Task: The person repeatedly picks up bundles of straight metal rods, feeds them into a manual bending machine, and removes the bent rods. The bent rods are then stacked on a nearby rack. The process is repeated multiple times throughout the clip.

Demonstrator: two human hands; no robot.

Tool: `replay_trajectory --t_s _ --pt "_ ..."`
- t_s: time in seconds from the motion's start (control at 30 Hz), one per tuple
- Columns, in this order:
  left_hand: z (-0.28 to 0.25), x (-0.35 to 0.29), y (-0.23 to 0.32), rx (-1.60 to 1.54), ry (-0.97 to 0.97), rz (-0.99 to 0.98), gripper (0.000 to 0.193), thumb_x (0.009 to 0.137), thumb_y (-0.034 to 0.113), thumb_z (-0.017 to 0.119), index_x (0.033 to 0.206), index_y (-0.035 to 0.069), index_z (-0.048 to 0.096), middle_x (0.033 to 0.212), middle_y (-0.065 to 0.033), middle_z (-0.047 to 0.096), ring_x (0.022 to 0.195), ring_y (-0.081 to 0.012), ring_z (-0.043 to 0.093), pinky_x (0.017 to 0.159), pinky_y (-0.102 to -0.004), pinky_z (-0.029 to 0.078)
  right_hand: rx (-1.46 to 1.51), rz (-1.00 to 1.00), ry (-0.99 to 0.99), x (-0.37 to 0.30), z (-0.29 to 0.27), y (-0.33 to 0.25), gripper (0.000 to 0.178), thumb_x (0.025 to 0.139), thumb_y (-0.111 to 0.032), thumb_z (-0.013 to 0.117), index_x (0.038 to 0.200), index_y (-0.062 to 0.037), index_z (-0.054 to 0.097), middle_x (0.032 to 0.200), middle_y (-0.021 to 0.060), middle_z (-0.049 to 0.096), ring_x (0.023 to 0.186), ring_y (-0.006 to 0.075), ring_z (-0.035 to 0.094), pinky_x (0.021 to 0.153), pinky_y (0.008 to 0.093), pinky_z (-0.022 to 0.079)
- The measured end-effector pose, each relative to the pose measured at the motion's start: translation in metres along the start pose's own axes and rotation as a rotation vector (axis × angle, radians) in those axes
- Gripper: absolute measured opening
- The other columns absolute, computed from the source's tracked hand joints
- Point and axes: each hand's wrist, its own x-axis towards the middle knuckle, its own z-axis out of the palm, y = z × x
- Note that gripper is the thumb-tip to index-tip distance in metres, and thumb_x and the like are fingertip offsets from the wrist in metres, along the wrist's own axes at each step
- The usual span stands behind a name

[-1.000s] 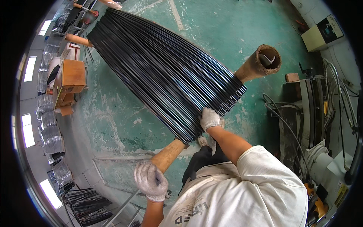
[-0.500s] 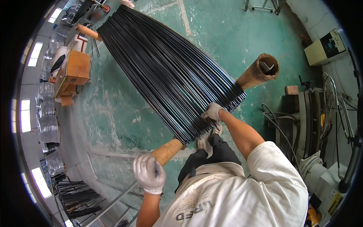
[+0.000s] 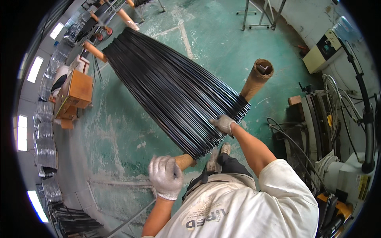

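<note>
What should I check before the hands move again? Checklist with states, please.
1. Both hands gloved: ok, left hand and right hand both in pale gloves.
2. Right hand at the black rods: ok, at their near part, right of the middle.
3. Right hand grip closed: cannot tell, the glove hides the fingers' undersides.
4. Left hand touching the brown tube: cannot tell, it only overlaps the tube in this view.
5. Near rod ends flush: not ok, they look ragged.
6. Brown box clear of the rods: ok, it stands apart to their left.
</note>
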Motion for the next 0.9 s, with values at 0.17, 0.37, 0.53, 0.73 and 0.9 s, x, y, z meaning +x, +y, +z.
replay_trajectory --t_s 0.17,0.37,0.53,0.73,0.9 --pt "-0.011 -0.008 0.021 -0.138 0.0 0.091 0.022 0.08 0.004 0.079 0.101 0.005 0.076 0.102 -0.0148 0.078 0.103 -0.0393 0.076 0.112 -0.0642 0.054 -0.325 0.021 0.128 -0.119 0.014 0.061 0.087 0.102 -0.062 0.08 0.143 0.0134 0.067 0.1 0.0251 0.08 0.093 0.0344 0.078 0.085 0.0483 0.062" --pt "0.009 -0.043 0.034 -0.468 -0.033 0.289 0.022 0.084 0.012 0.079 0.105 0.008 0.078 0.098 -0.0135 0.078 0.098 -0.0329 0.077 0.107 -0.0591 0.058 -0.422 0.422 0.13 -0.375 0.035 0.204 0.056 0.097 -0.047 0.081 0.133 -0.0038 0.081 0.124 0.0288 0.081 0.121 0.0454 0.077 0.104 0.0519 0.06" --pt "0.092 -0.087 0.048 -1.073 -0.391 -0.09 0.017 0.097 0.01 0.079 0.111 0.001 0.076 0.102 -0.0176 0.079 0.097 -0.0369 0.078 0.094 -0.0469 0.061 -0.62 0.838 0.202 -0.603 0.061 0.274 0.048 0.088 -0.039 0.081 0.128 -0.013 0.085 0.121 0.0212 0.083 0.12 0.0406 0.078 0.105 0.0494 0.061" --pt "0.203 -0.14 0.024 -1.565 -0.622 -1.226 0.025 0.112 0.033 0.073 0.122 0.01 0.07 0.104 -0.0014 0.074 0.097 -0.0203 0.074 0.088 -0.0409 0.062 -0.545 0.794 0.524 -0.66 0.131 0.264 0.039 0.083 -0.047 0.089 0.102 -0.0134 0.087 0.102 0.02 0.083 0.101 0.0404 0.08 0.091 0.05 0.064" --pt "0.209 -0.084 0.027 -2.21 -0.586 -1.842 0.034 0.117 0.036 0.061 0.11 0.003 0.065 0.098 -0.0145 0.071 0.094 -0.0353 0.071 0.096 -0.0567 0.061 -0.547 0.644 0.721 -0.621 0.189 0.261 0.036 0.081 -0.043 0.09 0.087 -0.0103 0.077 0.086 0.0212 0.078 0.088 0.0456 0.077 0.078 0.0543 0.06"
